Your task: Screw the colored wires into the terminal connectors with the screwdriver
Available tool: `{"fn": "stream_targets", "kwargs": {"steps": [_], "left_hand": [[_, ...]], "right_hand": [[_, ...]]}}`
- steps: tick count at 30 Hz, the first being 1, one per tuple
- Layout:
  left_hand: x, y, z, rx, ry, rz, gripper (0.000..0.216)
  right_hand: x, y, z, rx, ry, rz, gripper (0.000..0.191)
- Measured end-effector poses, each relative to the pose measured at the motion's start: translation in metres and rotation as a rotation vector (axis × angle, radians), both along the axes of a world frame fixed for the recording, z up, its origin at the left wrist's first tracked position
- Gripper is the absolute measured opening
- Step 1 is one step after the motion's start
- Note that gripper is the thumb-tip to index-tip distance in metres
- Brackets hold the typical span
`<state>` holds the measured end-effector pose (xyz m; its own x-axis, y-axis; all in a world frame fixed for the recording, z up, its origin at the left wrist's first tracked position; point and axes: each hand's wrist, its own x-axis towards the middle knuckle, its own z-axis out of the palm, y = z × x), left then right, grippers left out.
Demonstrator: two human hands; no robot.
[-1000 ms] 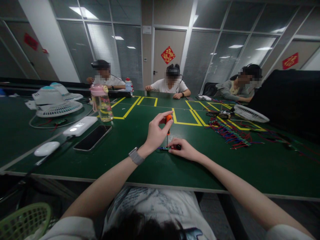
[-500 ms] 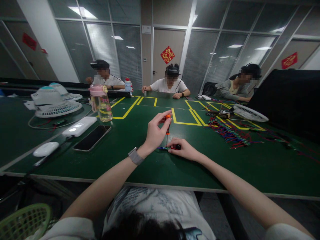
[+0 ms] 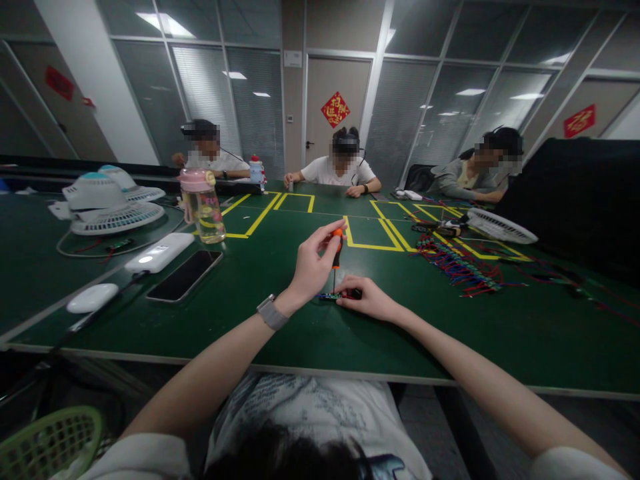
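My left hand (image 3: pixel 311 267) pinches the orange handle of a small screwdriver (image 3: pixel 337 244) and holds it upright. Its thin shaft points down onto a small green circuit board (image 3: pixel 328 297) lying on the green table (image 3: pixel 280 320). My right hand (image 3: pixel 365 297) lies on the table with its fingers pressed on the board and a small black part at its right end. A grey watch sits on my left wrist.
A black phone (image 3: pixel 185 275), a white power bank (image 3: pixel 160 252), a white mouse-like object (image 3: pixel 93 297), a water bottle (image 3: pixel 203 204) and small fans (image 3: pixel 113 200) lie at left. Red and blue wires (image 3: pixel 460 267) and another fan (image 3: pixel 503 225) lie at right. Three people sit across the table. A green basket (image 3: pixel 47 443) is at lower left.
My left-hand fingers shifted slightly on the screwdriver handle, as if turning it. The right hand and the board stayed in place.
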<state>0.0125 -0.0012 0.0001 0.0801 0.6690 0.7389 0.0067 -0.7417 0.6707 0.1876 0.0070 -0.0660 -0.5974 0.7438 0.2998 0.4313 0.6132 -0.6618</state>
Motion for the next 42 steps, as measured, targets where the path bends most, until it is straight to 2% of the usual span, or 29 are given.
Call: {"fn": "stream_targets", "kwargs": {"steps": [5, 7, 15, 17, 21, 23, 26, 29, 31, 33, 38, 42], "left_hand": [[-0.0009, -0.0027, 0.003, 0.093, 0.051, 0.168, 0.021], [-0.0016, -0.0029, 0.0032, 0.108, 0.065, 0.189, 0.021], [0.0012, 0.0016, -0.0023, -0.031, -0.047, -0.061, 0.033], [0.0018, 0.0015, -0.0023, -0.019, -0.047, -0.022, 0.029], [0.0001, -0.0004, -0.0005, 0.086, 0.033, 0.146, 0.023], [-0.0015, -0.0009, -0.0001, 0.096, 0.055, 0.176, 0.024], [-0.0028, -0.0001, -0.0011, 0.092, 0.064, 0.141, 0.029], [-0.0015, 0.0009, -0.0026, 0.04, 0.011, -0.001, 0.035], [0.0001, 0.0007, -0.0028, -0.014, -0.03, -0.049, 0.034], [0.001, -0.0002, -0.0022, -0.026, -0.033, -0.012, 0.031], [-0.0003, -0.0024, 0.0004, 0.067, 0.041, 0.125, 0.022], [-0.0009, -0.0024, 0.0007, 0.044, 0.032, 0.036, 0.028]], "right_hand": [[-0.0003, -0.0005, -0.0001, -0.007, 0.005, -0.008, 0.021], [-0.0005, -0.0004, -0.0001, -0.008, 0.003, -0.007, 0.021], [-0.0003, 0.0001, 0.0, 0.0, 0.002, 0.006, 0.021], [-0.0003, 0.0001, -0.0001, -0.002, 0.005, 0.004, 0.021], [-0.0004, -0.0001, -0.0004, -0.009, 0.011, -0.009, 0.02], [-0.0006, -0.0003, -0.0004, -0.01, 0.011, -0.01, 0.02], [-0.0009, -0.0003, -0.0004, -0.005, 0.009, -0.008, 0.02], [-0.001, 0.0, -0.0003, -0.001, 0.006, -0.001, 0.02], [-0.001, -0.0001, 0.0, -0.003, 0.007, 0.0, 0.02], [-0.0011, -0.0004, 0.0002, -0.005, 0.011, -0.003, 0.02], [-0.0017, -0.0006, -0.0001, -0.009, 0.014, -0.017, 0.021], [-0.0012, 0.0004, -0.0012, 0.002, 0.009, -0.006, 0.02]]}}
